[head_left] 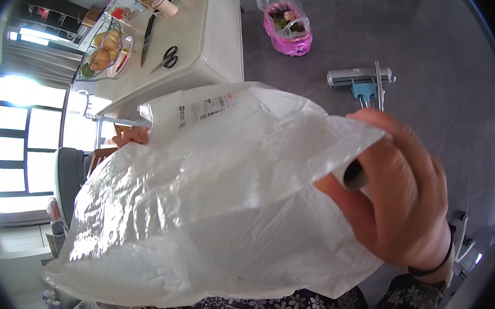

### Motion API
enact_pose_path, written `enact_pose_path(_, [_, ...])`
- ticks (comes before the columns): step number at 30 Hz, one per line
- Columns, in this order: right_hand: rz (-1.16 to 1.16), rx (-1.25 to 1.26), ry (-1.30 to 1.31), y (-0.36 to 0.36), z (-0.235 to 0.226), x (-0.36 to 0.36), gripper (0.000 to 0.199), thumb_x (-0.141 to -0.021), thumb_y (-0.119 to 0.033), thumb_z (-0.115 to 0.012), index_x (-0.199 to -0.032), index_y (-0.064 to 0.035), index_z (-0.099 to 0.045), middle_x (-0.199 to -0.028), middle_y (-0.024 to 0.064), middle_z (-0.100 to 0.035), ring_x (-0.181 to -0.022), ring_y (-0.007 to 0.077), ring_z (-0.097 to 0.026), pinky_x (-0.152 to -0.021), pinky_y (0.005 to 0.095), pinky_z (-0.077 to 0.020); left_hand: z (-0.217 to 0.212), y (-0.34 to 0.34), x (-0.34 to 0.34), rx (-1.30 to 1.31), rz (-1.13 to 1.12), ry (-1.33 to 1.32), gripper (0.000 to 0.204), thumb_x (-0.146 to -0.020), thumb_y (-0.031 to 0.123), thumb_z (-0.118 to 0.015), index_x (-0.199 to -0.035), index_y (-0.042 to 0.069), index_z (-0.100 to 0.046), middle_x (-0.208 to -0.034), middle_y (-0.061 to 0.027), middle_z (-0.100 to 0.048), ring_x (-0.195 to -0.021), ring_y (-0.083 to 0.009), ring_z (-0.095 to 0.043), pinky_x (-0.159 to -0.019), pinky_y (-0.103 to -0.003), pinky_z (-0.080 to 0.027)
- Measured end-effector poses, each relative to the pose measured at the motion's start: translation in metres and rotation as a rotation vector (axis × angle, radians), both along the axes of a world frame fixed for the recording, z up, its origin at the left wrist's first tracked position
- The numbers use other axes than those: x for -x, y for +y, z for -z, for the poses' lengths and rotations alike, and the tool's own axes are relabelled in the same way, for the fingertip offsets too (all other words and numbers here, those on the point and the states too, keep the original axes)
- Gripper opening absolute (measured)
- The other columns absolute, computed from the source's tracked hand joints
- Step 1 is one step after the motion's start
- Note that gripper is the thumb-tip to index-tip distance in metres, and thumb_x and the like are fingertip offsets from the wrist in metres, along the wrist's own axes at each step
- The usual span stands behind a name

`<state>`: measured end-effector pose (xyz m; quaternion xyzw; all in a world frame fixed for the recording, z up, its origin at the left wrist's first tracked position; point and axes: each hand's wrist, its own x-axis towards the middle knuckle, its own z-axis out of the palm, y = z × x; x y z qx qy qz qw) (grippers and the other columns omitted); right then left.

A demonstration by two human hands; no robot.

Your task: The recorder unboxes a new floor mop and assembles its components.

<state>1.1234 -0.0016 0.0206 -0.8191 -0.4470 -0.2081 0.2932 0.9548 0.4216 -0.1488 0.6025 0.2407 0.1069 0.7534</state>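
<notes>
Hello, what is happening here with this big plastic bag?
A person holds a white plastic bag up in front of them with both hands. The right hand grips its right edge together with a small grey tube; the left hand shows only as fingers behind the bag's top left. Behind, a counter carries a knife, scissors and a fruit basket. A pink bag and a mop head lie on the floor.

Strong daylight pours from the windows (24,152), blown out to white. The translucent plastic bag (213,210) beside them glares in patches. Fisheye bending curves the table (210,39) edges; a dark vignette rings the frame.
</notes>
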Motion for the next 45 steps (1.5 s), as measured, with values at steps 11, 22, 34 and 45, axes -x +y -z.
enact_pose_path(11, [-0.041,-0.095,-0.112,0.001,-0.012,-0.002,0.043,-0.063,-0.019,-0.077,-0.092,0.0044,-0.056,-0.083,0.0158,-0.061,-0.074,0.0272,-0.063,-0.059,0.0323,-0.0526,0.004,0.001,-0.007,-0.065,0.092,0.068,0.077,-0.080,0.042,-0.058,-0.138,0.012,-0.017,-0.140,-0.0091,-0.027,-0.122,-0.0256,-0.035,-0.099,-0.039,-0.031])
enact_pose_path(22, [0.045,-0.726,0.256,-0.013,0.002,-0.022,0.031,-0.085,-0.028,-0.057,-0.098,0.0004,-0.057,-0.085,0.0079,-0.062,-0.068,0.0151,-0.061,-0.061,0.0247,-0.0520,0.010,0.007,-0.050,-0.091,0.244,0.072,0.083,-0.078,0.043,-0.061,-0.139,0.013,-0.014,-0.141,-0.0086,-0.025,-0.123,-0.0252,-0.034,-0.100,-0.039,-0.030])
enact_pose_path(34, [-0.162,-1.311,1.027,-0.080,0.029,-0.070,0.031,-0.086,-0.028,-0.057,-0.095,0.0013,-0.058,-0.087,0.0112,-0.063,-0.070,0.0139,-0.062,-0.060,0.0276,-0.0516,0.011,-0.070,-0.189,0.502,0.294,-0.245,0.060,-0.083,0.030,-0.059,-0.132,0.007,-0.032,-0.130,-0.0083,-0.042,-0.119,-0.0219,-0.040,-0.098,-0.040,-0.035])
enact_pose_path(45, [0.289,-1.336,1.241,-0.167,0.180,-0.122,0.039,-0.086,-0.035,-0.056,-0.101,0.0001,-0.048,-0.100,0.0196,-0.059,-0.086,0.0238,-0.058,-0.077,0.0361,-0.0490,-0.044,-0.036,-0.178,-0.150,-0.275,-0.360,0.019,-0.086,0.012,-0.057,-0.102,0.003,-0.059,-0.092,-0.0004,-0.061,-0.086,-0.0079,-0.054,-0.077,-0.022,-0.042])
